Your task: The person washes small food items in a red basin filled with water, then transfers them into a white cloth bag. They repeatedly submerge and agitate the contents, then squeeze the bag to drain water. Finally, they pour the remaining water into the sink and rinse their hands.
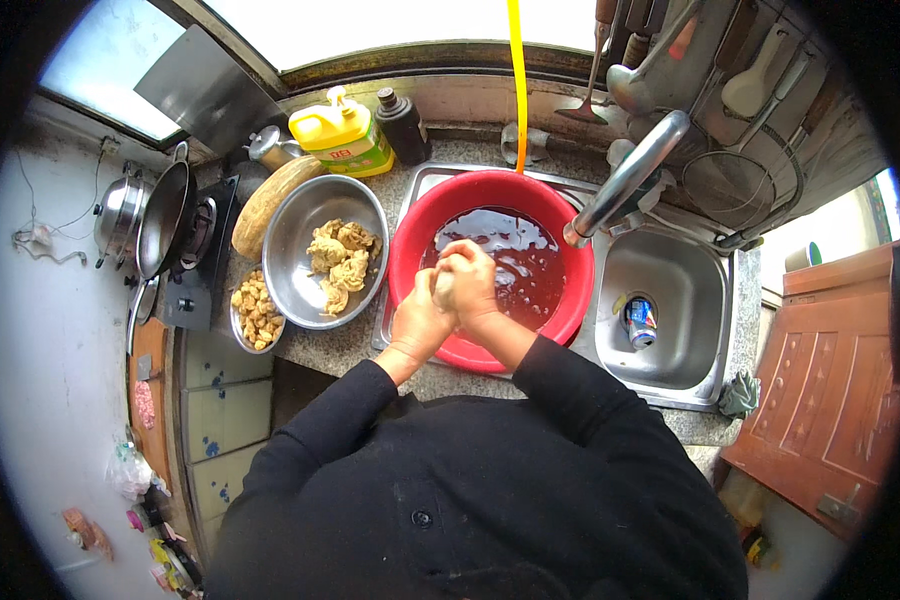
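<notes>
My left hand and my right hand are pressed together around a pale lump, mostly hidden by the fingers. Both are over the near left part of a red plastic basin, which holds reddish, cloudy water with small bits in it. Left of the basin, a stainless steel bowl holds several squeezed, tan clumps of what looks like food. A smaller bowl of light brown chunks sits beside it, at the lower left.
A steel sink with a drink can lies to the right, a chrome faucet above its left edge. A yellow jug, dark bottle and long tan gourd-like object stand behind the bowl. A stove with a pan is farther left.
</notes>
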{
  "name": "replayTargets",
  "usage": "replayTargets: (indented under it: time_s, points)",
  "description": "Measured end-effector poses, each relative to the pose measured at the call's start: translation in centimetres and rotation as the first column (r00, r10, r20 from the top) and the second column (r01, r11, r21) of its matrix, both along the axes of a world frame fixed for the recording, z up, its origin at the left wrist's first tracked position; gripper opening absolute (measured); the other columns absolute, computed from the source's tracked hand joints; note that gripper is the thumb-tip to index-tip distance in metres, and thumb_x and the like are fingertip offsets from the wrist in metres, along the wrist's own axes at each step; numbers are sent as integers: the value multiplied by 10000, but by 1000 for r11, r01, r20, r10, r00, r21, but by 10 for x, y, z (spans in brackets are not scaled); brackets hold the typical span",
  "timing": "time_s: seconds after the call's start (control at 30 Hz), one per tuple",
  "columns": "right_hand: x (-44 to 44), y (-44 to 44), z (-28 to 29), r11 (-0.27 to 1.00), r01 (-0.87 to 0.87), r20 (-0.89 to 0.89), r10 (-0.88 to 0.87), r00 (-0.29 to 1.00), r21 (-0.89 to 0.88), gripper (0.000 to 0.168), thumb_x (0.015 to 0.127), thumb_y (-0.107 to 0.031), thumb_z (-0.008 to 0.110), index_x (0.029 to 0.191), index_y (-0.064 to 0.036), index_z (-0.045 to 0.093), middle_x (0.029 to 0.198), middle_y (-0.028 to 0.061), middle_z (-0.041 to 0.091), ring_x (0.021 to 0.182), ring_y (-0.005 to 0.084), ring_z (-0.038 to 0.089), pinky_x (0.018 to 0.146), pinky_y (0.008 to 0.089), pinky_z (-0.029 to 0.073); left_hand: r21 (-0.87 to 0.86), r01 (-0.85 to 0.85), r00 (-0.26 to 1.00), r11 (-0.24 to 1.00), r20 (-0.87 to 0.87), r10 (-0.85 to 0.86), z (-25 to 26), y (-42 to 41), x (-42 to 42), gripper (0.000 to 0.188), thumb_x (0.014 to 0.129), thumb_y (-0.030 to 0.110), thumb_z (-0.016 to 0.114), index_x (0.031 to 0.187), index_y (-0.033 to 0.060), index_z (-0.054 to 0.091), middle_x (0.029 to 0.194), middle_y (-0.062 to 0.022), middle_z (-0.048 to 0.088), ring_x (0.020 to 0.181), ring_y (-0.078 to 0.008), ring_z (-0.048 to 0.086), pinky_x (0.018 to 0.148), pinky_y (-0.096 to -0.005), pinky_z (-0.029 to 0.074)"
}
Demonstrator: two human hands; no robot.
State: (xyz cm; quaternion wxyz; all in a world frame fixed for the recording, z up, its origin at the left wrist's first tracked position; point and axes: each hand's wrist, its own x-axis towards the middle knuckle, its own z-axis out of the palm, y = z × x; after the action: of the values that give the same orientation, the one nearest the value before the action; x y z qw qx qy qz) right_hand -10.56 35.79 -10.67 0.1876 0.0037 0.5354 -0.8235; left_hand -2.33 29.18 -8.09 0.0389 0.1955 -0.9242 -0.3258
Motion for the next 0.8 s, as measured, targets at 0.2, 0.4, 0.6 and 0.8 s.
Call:
replayTargets:
  time_s: [0.2, 0.4, 0.6, 0.8]
  points:
    - [-5, 3, 23, 997, -17, 165, 29, 986, -72, 149, 759, -16, 474, 895, -18, 534, 735, 74, 570, 677, 155, 564, 642, 263, 476, -155, 98, 993, 983, 84, -85, 19, 2, -7, 553, 743, 305, 682, 1165, 41, 441, 804, -248, 620, 750, -416, 613, 632, -466, 496]
    - [-53, 47, 83, 680, -545, 11, 630, 777, -491, 538, 957, -485, 333, 1176, -25, 505, 987, 128, 607, 831, 193, 610, 767, 333, 522, 897, -17, 995, 442, 57, -77, 101, 7, -14, 201, 845, 214, 614, 853, 18, 573, 675, -47, 581, 490, -130, 538, 446, -258, 426]
    - [-27, 48, 105, 264, -605, -321, 654, 685, -751, 678, 856, -655, 389, 1102, -58, 595, 976, 123, 603, 1011, 323, 524, 895, 458, 399, 885, -114, 952, -452, -32, -304, 103, 25, 8, 488, 829, 349, 593, 1086, -48, 474, 783, -178, 589, 444, -163, 486, 335, -232, 347]
    - [-34, 70, 119, 197, -836, -515, 708, 483, -513, 305, 673, -135, 707, 940, 2, 648, 767, 118, 620, 749, 262, 592, 753, 418, 464, 942, -44, 975, -332, -32, -218, 129, 38, 21, 434, 793, 277, 632, 1010, -64, 474, 656, -135, 508, 427, -144, 466, 329, -225, 311]
